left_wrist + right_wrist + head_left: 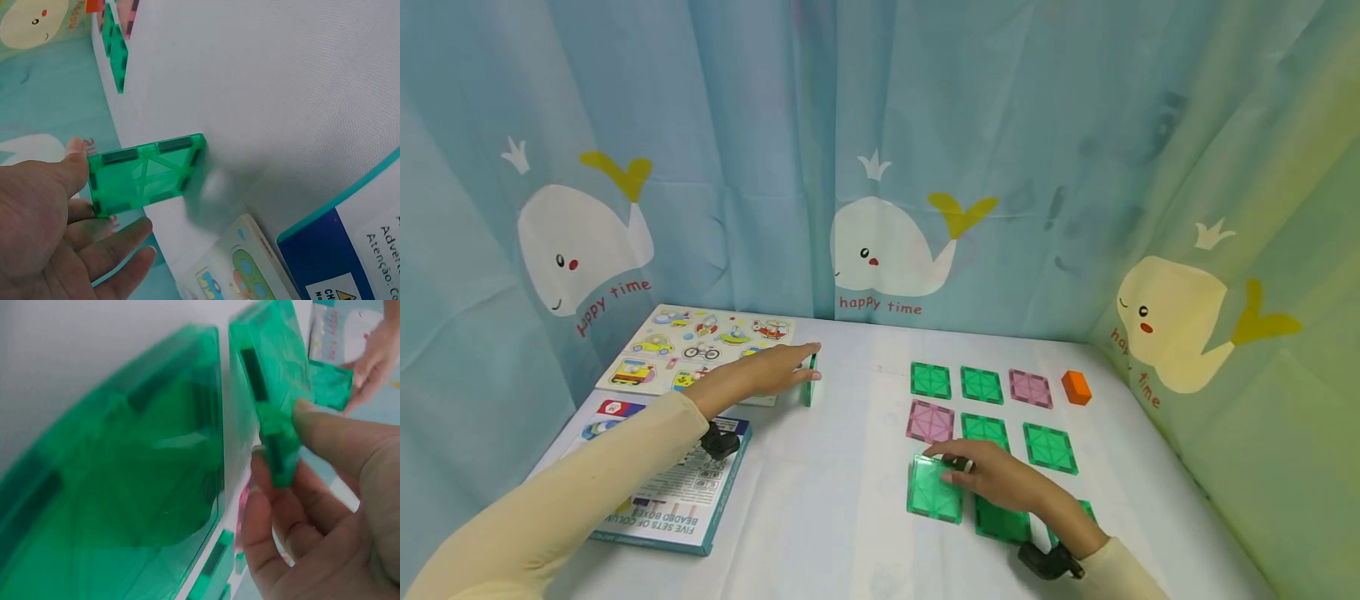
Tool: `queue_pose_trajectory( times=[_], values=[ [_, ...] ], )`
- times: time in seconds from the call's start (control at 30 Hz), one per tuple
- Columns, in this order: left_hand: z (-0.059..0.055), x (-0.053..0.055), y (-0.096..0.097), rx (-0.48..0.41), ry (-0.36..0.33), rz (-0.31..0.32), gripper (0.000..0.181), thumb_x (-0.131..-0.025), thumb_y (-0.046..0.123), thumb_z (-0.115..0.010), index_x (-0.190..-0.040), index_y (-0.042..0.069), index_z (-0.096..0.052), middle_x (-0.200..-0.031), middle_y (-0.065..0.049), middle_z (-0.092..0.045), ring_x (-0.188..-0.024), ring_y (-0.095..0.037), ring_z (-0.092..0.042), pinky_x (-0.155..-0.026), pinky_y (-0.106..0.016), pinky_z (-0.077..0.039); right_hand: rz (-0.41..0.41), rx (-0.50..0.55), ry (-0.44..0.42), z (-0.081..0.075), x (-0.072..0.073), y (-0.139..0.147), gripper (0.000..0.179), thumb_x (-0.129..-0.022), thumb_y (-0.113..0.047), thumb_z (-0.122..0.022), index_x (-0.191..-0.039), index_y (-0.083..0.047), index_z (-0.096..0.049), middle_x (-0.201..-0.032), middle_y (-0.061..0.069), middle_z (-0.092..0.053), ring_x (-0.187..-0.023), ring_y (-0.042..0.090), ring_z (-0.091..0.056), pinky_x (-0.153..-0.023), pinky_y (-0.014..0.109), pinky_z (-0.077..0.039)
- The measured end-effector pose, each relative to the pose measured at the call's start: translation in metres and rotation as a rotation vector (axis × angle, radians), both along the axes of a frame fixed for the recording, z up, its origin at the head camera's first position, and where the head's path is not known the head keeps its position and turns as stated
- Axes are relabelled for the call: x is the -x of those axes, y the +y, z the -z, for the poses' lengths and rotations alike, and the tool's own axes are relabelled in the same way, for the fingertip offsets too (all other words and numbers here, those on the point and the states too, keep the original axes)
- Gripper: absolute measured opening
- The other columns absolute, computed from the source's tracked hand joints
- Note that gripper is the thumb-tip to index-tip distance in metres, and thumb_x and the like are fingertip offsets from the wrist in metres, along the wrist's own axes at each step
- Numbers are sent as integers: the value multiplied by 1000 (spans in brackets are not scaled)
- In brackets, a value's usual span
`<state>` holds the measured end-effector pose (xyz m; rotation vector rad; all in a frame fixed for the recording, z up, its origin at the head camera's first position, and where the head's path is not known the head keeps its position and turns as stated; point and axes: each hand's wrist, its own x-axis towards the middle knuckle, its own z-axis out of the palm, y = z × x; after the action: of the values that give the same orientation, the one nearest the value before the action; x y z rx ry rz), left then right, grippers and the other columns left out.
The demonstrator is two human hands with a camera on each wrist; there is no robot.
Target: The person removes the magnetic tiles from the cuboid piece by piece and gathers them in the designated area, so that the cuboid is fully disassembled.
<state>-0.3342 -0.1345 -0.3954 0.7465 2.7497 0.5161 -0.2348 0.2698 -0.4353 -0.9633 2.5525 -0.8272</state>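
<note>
My left hand pinches a green see-through square tile by one edge, thumb on one side and fingers on the other. The tile stands on edge beside the picture puzzle board. At the front left corner of a tile grid, my right hand pinches another green square tile, which looks tilted in the right wrist view. Below that hand lies a green tile in the front row. A further green tile is partly hidden behind the right wrist.
Behind the right hand lie a pink tile, green tiles and a second pink tile. An orange block stands at the back right. The boxed bead set lies under the left forearm. A whale-print curtain encloses the white table.
</note>
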Motion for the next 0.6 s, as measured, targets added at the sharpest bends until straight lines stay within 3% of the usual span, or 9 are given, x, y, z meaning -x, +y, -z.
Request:
queue_pose_trajectory(
  times=[0.23, 0.37, 0.6],
  values=[
    [1, -1, -1, -5, 6, 5, 69, -114, 40, -49, -166, 1, -28, -165, -20, -42, -151, -39, -44, -123, -54, -37, 48, -149, 81, 0, -9, -14, 31, -103, -15, -71, -134, -18, -70, -118, -5, -63, -109, 17, -58, -89, 35, -56],
    [2, 0, -2, -4, 11, 0, 69, -114, 40, -49, -167, 2, -27, -165, -19, -42, -151, -38, -43, -124, -54, -37, 58, -189, 95, -3, -9, -19, 31, -101, -14, -73, -132, -18, -71, -123, -4, -65, -114, 20, -59, -94, 43, -57],
    [0, -1, 0, -8, 6, 9, 68, -114, 40, -48, -167, 2, -27, -165, -20, -43, -151, -38, -44, -123, -54, -37, 41, -147, 96, -9, 8, -33, 37, -103, -23, -72, -137, -9, -67, -128, 6, -64, -117, 26, -61, -97, 47, -57]
  ],
)
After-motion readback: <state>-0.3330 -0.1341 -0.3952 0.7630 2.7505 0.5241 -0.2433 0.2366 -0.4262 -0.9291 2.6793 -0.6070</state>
